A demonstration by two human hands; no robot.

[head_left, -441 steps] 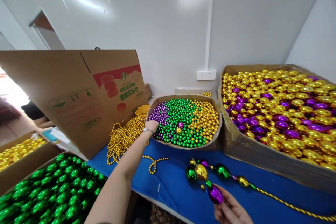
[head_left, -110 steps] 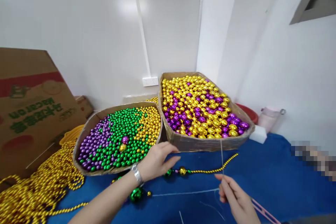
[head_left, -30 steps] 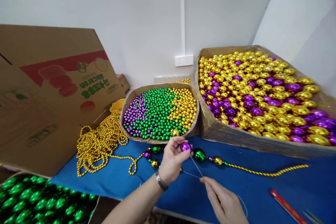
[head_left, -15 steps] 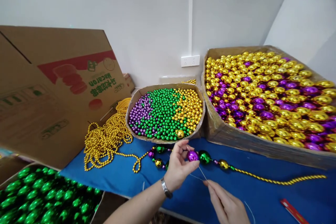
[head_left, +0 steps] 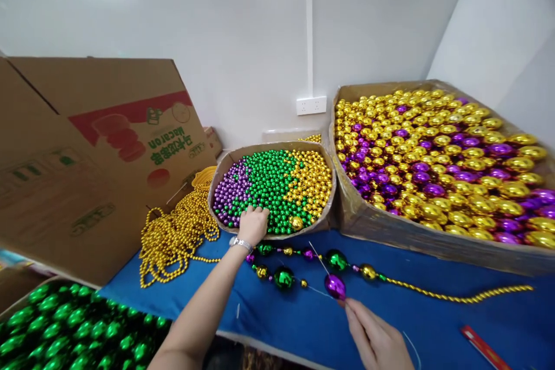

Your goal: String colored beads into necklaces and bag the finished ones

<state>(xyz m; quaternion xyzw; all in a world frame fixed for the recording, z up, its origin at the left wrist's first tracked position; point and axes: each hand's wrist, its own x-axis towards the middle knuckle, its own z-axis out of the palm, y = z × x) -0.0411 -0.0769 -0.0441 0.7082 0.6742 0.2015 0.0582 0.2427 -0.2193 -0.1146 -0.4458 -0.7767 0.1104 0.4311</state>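
Observation:
My left hand, with a watch at the wrist, reaches into the front of a cardboard box of small purple, green and gold beads. Its fingers curl down among the green beads; the fingertips are hidden. Low at the centre right, my right hand pinches a thin needle near its lower end. A large shiny purple bead sits on the needle against those fingertips. Thread runs left from there to a strand of mixed beads, including a big green bead, lying on the blue cloth.
A large box of gold and purple beads stands at right. Gold bead chains are heaped at left before a printed carton. Big green beads fill a box at lower left. A red-and-white object lies at lower right.
My left hand has left the purple bead and moved left and away from me into the box of small beads. The purple bead now sits lower, close to my right fingertips.

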